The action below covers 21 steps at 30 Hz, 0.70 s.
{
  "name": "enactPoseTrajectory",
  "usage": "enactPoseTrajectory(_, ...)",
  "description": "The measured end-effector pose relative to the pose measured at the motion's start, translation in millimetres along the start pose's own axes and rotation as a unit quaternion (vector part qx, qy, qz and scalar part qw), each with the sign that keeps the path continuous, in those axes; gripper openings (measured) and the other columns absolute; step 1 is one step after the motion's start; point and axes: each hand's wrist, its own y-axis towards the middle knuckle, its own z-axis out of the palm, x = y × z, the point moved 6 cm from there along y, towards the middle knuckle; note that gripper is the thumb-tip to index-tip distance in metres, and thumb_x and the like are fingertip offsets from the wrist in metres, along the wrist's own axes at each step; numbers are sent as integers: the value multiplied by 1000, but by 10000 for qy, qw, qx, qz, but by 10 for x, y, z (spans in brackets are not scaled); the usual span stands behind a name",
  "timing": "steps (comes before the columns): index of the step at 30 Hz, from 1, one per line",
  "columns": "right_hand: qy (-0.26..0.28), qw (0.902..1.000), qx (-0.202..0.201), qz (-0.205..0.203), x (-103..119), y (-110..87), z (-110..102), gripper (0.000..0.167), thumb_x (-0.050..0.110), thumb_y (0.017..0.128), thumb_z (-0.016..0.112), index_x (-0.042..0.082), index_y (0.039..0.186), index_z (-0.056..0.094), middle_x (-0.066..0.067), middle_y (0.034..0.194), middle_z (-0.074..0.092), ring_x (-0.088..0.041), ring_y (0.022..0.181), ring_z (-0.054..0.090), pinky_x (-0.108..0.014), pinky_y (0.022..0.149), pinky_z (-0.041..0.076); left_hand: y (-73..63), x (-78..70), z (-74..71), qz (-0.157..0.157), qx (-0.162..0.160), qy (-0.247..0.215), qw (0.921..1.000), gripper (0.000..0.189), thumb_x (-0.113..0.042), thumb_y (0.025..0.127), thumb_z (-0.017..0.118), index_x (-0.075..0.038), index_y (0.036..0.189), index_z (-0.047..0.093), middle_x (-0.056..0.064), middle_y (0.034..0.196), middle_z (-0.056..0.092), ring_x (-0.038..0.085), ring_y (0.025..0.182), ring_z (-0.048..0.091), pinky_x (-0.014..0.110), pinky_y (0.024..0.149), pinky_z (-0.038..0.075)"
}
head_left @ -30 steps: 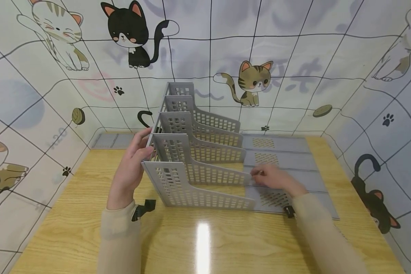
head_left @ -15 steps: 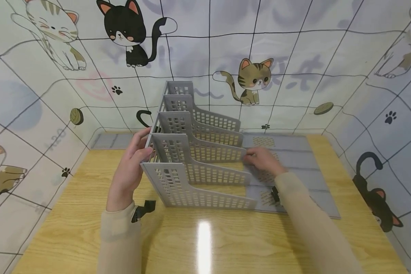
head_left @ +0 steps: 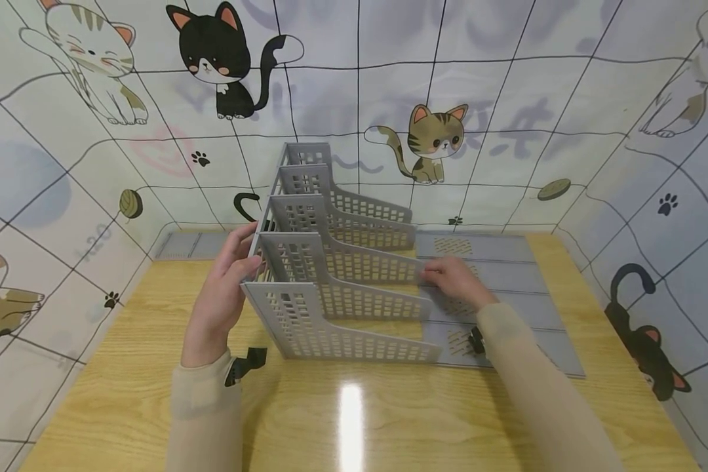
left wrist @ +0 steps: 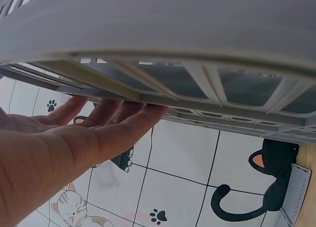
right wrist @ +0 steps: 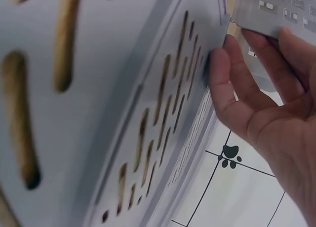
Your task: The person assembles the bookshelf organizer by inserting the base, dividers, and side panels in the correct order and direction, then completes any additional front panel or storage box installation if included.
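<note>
A grey plastic file rack [head_left: 283,314] with several upright perforated dividers stands on the table. My left hand [head_left: 218,301] presses against its slatted back at the left; in the left wrist view the fingers [left wrist: 133,118] lie fairly straight, tips at a frame bar. My right hand [head_left: 457,278] pinches the low front end of the middle divider [head_left: 383,262] between thumb and fingers. The right wrist view shows the thumb and a finger meeting at that divider's lower edge [right wrist: 264,32]. Grey slotted base panels [head_left: 519,282] extend to the right beneath this hand.
Another flat grey panel [head_left: 191,244] lies at the back left, by the wall. A cat-patterned sheet [head_left: 330,85] hangs round the back and sides of the wooden table [head_left: 307,419].
My right hand has moved from the second divider from the front back to the middle one and grips its end. The left hand stays at the rack's back.
</note>
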Motion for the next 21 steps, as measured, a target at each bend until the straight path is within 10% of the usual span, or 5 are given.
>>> enactPoseTrajectory(16,-38,9995,165,270,-101,-26,25,25,14,103,63,5,80,69,-7,77,67,-16,68,53,-33,67,45,7,33,20,-27,7,-8,10000,51,-6,102,40,-11,152,42,10,141,50,28,115,55,37,95,47)
enactPoseTrajectory(21,-143,9983,355,438,-133,14,-51,18,11,102,62,-1,107,74,-19,107,73,-32,94,69,-46,83,58,6,29,23,-6,10,-31,10000,51,-6,102,40,-10,152,42,11,141,50,29,116,54,38,95,46)
